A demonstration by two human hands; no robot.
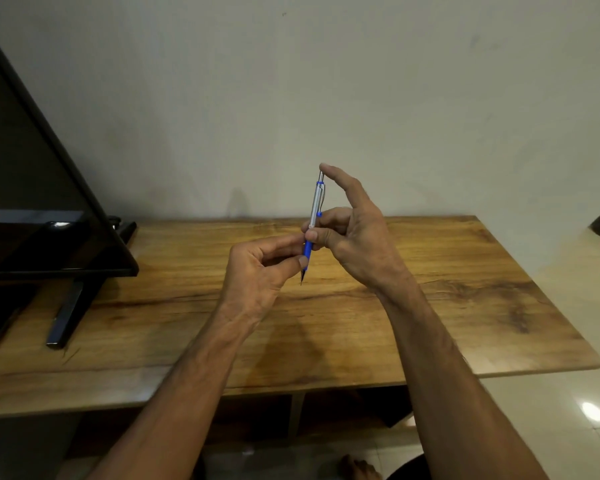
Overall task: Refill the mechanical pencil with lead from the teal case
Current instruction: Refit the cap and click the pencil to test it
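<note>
Leftmost, a dark monitor (32, 168) on its stand sits on the wooden table (465, 289). At frame centre the left hand (257, 271) pinches the blue lower grip of the mechanical pencil (315, 206), which is near upright above the table, tip down. The right hand (357, 237) curls round the silver barrel, index fingertip at the top cap.

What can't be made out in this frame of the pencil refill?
In the head view:
The teal case is not seen anywhere in frame.
The blue grip of the mechanical pencil is mostly covered by fingers of the left hand and right hand.
Whether lead shows at its tip is too small to tell.
The screen is cut off by the left edge.
</note>
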